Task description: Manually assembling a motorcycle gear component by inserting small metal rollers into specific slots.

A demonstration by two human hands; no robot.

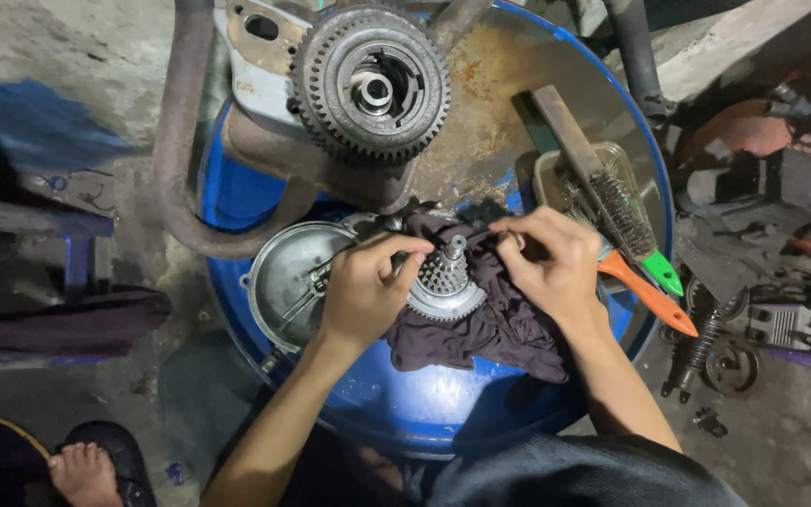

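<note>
On top of a blue drum (443, 404), my left hand (363, 286) grips a small metal gear assembly (445, 280) with a short shaft sticking up. My right hand (551, 258) pinches a dark brown rag (495, 329) against the far side of that gear part. The rag is draped under and around the part and spreads toward me. A round grey metal cover plate (283, 282) lies just left of my left hand.
A large toothed clutch gear (371, 84) on a rusty pipe frame (180, 169) stands at the drum's far side. To the right lie a wire brush (612, 202) and brushes with green (661, 272) and orange handles (650, 296). Engine parts (772, 310) sit on the floor at right; a bare foot (82, 469) is at lower left.
</note>
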